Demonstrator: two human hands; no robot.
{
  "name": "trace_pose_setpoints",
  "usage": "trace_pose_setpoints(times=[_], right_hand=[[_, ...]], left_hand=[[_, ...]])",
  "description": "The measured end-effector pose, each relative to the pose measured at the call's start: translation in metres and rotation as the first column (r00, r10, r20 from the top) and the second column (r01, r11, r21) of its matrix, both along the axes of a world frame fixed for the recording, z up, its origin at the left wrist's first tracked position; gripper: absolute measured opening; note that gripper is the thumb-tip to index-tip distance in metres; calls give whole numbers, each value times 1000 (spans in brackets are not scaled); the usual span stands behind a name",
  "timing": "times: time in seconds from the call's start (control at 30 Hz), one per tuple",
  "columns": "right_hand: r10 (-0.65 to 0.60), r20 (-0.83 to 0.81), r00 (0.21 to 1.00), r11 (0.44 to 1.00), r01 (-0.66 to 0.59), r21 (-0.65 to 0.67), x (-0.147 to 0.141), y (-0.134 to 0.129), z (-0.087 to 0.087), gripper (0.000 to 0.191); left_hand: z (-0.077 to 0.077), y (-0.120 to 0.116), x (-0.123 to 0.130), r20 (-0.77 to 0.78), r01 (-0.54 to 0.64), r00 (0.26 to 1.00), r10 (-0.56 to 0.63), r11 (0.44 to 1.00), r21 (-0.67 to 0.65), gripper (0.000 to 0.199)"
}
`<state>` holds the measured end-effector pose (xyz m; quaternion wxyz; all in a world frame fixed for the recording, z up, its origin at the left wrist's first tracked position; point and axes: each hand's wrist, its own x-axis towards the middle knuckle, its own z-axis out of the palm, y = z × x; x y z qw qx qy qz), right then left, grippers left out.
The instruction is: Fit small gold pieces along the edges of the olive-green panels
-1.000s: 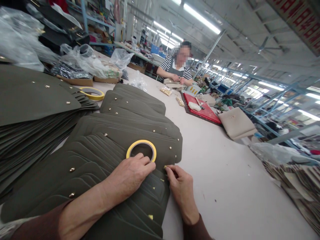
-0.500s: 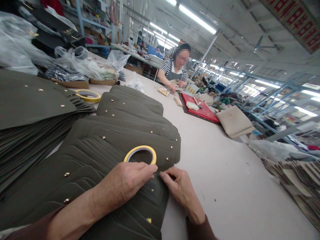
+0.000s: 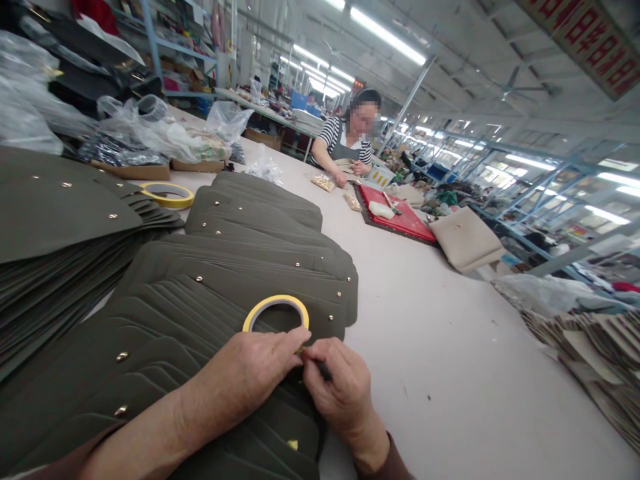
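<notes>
From the head camera, a thin yellow tape roll (image 3: 275, 313) lies flat on fanned dark olive leather pieces (image 3: 210, 293) with brass studs, near the table's (image 3: 450, 347) near edge. The left hand (image 3: 245, 377) lies knuckles up, fingertips at the roll's near rim. The right hand (image 3: 336, 387) meets it, thumb and forefinger in a narrow grip on something too small to tell.

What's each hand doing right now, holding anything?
Left hand: fingers curled at the near edge of the yellow tape roll; grip cannot be told.
Right hand: closed, pinching at the same spot.
</notes>
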<state>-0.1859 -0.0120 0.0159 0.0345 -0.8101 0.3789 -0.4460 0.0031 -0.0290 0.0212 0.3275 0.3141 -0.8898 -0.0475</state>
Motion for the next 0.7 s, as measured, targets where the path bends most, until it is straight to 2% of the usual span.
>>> trace_pose_setpoints(times=[0.13,0.2,0.23,0.27,0.33,0.4,0.47,0.57,0.63,0.7], right_hand=[[-100,-22,995,995,100,4,3,5,4,15],[-147,60,987,985,141,96,6,8,6,14],[-173,125,977,970,147,192,8,9,7,12],[-207,200,958,940,139,311,9,10,8,11],[-299,340,892,835,72,545,8,7,8,10],[-400,441,803,728,-14,686,1,0,7,12],[-484,507,713,669,-71,740,-10,-9,4,18],[-534,565,629,651,-120,749,-28,-18,0,27],[-531,567,629,651,-125,749,-35,-20,-2,31],[-530,537,656,632,-117,766,-38,-20,-3,32]], left_hand=[[-2,-2,2,81,-18,997,14,998,53,22],[-2,-1,1,79,-26,997,24,999,25,26],[-2,0,0,64,-32,997,32,999,3,28],[-1,2,-1,40,-35,999,36,999,-21,30],[0,7,-4,0,-11,1000,11,999,-53,30],[2,8,-5,-26,38,999,-40,997,-73,28],[2,5,-5,-18,14,1000,-15,998,-65,25],[4,-6,-1,136,-151,980,149,989,4,14],[7,-11,1,278,-216,942,190,974,68,10],[10,-11,1,373,-227,913,167,966,124,11]])
